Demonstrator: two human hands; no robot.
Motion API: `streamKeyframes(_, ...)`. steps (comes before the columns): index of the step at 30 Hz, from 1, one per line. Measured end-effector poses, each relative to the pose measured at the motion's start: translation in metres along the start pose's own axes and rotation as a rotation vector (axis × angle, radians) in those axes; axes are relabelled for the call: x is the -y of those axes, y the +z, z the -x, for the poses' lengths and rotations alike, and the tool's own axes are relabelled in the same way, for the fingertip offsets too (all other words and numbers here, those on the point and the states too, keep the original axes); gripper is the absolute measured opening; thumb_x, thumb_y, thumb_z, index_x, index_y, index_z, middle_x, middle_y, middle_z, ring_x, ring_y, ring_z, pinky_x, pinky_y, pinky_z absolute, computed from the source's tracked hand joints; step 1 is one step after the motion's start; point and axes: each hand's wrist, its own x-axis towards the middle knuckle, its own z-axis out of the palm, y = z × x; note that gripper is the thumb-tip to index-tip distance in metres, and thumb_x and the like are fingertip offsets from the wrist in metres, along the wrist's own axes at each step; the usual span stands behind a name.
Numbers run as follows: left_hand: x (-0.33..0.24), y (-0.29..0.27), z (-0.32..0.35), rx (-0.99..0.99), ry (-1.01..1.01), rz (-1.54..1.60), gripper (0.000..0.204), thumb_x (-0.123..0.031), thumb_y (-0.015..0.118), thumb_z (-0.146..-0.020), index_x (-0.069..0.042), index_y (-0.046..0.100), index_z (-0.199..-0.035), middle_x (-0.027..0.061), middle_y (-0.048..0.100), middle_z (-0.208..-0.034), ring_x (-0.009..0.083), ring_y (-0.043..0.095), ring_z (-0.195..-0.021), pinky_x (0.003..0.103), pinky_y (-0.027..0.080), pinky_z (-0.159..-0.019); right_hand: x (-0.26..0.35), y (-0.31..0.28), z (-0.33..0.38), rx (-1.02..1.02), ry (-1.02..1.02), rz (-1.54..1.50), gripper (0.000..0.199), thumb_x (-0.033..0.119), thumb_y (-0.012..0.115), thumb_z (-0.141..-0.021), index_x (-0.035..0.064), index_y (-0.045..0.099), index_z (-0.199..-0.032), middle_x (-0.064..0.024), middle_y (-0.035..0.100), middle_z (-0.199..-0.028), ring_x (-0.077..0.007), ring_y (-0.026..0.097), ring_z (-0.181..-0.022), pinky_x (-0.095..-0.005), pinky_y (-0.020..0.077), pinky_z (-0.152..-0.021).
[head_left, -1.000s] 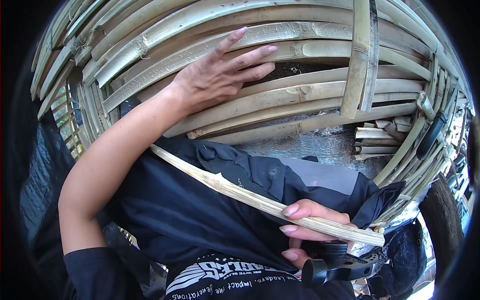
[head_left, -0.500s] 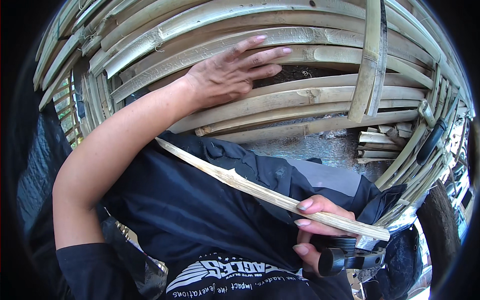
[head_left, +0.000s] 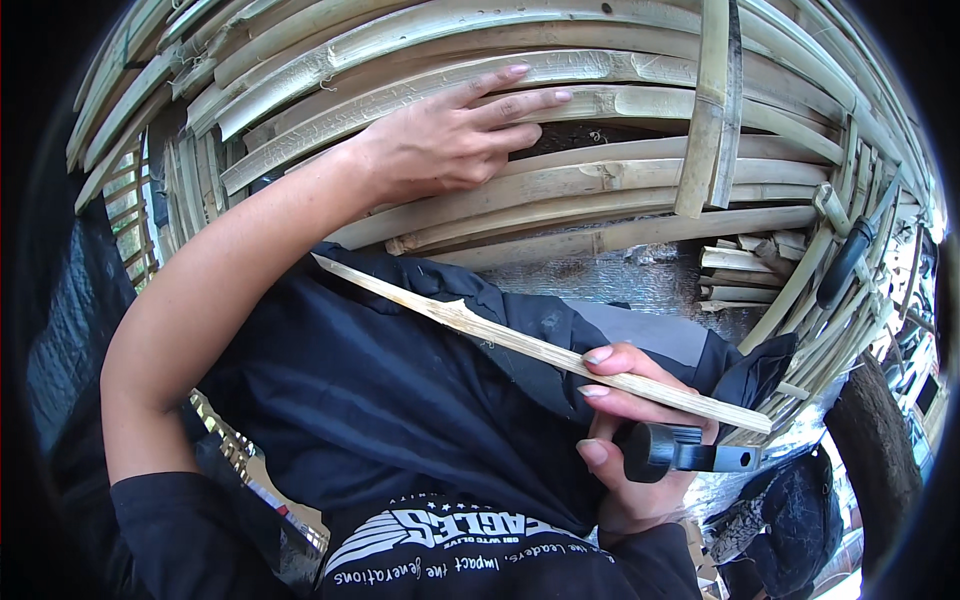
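Note:
My left hand (head_left: 445, 140) lies over curved bamboo slats (head_left: 600, 70), its fingers apart and pointing right. Its fingertips rest by a dark gap between two slats, and nothing shows in its grasp. A thin, pale split bamboo strip (head_left: 520, 345) with a small node runs diagonally across my lap, from beneath my left forearm to my right hand (head_left: 640, 430). The right fingers close around the strip near its right end. Beside the right thumb sits a black piece with a round end and a flat bar (head_left: 675, 452); whether it is held or fastened on cannot be told.
A wide upright bamboo piece (head_left: 710, 110) crosses the slats at upper right. Short split pieces (head_left: 745, 270) are stacked below it. A black-handled tool (head_left: 847, 262) hangs among thin strips at the right. A dark wooden post (head_left: 875, 430) leans at the right edge.
The view has shifted slightly, so the slats sit a little further left. My right hand and the strip's right end are higher, and the black piece has turned. My left hand stays on the slats.

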Motion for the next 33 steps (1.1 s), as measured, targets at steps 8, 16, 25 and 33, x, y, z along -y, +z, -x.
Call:
streamKeyframes(8,-0.009,-0.037,-0.007,0.021,-0.057,-0.037,0.007,-0.015,0.067,-0.082,-0.009,0.071,-0.084,0.0031,0.063,-0.104,0.0222,0.05,-0.135,0.041,0.039,-0.115,0.008,0.001,0.006,0.021,-0.05,-0.058,0.041,-0.007,0.074,-0.073,0.0003,0.076,-0.113,-0.0191,0.07,-0.123,-0.0282,0.069,-0.113,-0.0364,0.0542,-0.099)
streamKeyframes(16,-0.032,-0.059,-0.007,0.233,-0.333,-0.061,0.01,-0.012,0.063,-0.083,-0.01,0.065,-0.093,0.0036,0.062,-0.087,0.0174,0.068,-0.084,0.032,0.051,-0.075,0.001,0.002,0.012,0.056,-0.166,-0.131,0.037,-0.007,0.076,-0.08,-0.0035,0.073,-0.116,-0.0203,0.067,-0.127,-0.0294,0.064,-0.121,-0.0397,0.0488,-0.106)
streamKeyframes(25,-0.025,-0.073,0.024,0.154,-0.722,0.314,0.015,-0.009,0.072,-0.085,-0.003,0.063,-0.096,0.0156,0.066,-0.09,0.0376,0.069,-0.086,0.049,0.054,-0.076,0.005,0.006,0.019,0.035,-0.059,-0.181,0.042,-0.01,0.074,-0.082,-0.0063,0.066,-0.123,-0.0153,0.068,-0.128,-0.0103,0.062,-0.096,-0.0256,0.0482,-0.081)
streamKeyframes(33,-0.024,-0.074,0.034,0.089,-0.931,0.512,0.018,-0.007,0.077,-0.082,0.001,0.062,-0.089,0.0204,0.069,-0.084,0.0416,0.067,-0.084,0.048,0.052,-0.073,0.003,0.009,0.028,-0.017,-0.018,-0.094,0.03,-0.002,0.077,-0.087,-0.0021,0.072,-0.117,0.0021,0.063,-0.067,-0.0017,0.051,-0.053,-0.0189,0.0371,-0.049)
